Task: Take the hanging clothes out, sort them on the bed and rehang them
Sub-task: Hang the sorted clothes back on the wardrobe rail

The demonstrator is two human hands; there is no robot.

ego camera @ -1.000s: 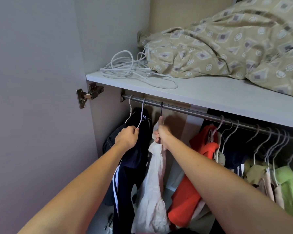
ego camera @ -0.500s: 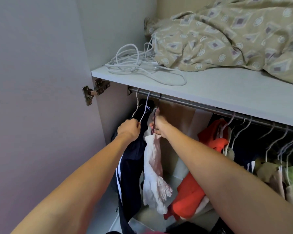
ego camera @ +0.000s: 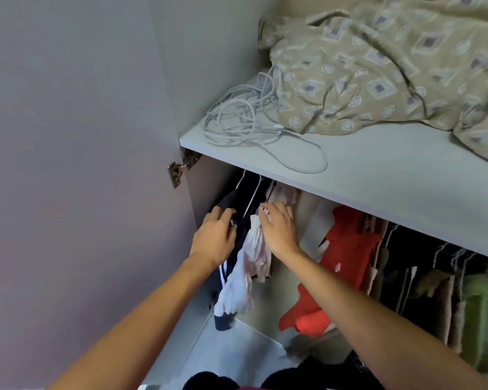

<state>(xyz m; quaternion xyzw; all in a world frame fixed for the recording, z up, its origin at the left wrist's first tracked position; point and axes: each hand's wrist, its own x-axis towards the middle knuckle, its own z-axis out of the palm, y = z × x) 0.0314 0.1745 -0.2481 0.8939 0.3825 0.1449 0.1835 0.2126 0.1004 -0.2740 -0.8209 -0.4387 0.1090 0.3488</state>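
Arms stretch into wardrobe; left hand (ego camera: 214, 235) grip curls round navy garment (ego camera: 238, 220), right hand (ego camera: 279, 228) pinches pale pink garment (ego camera: 251, 260) under shelf (ego camera: 378, 175).

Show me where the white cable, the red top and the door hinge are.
White cable (ego camera: 237, 119), head view: on the coiled loops lying on the shelf.
Red top (ego camera: 347, 249), head view: on the middle of the hanging fabric.
Door hinge (ego camera: 178, 170), head view: on the metal plate at the door edge.

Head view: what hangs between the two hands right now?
In the head view, the navy striped garment and the pale pink garment hang between the left hand and right hand, with a white hanger wire above them.
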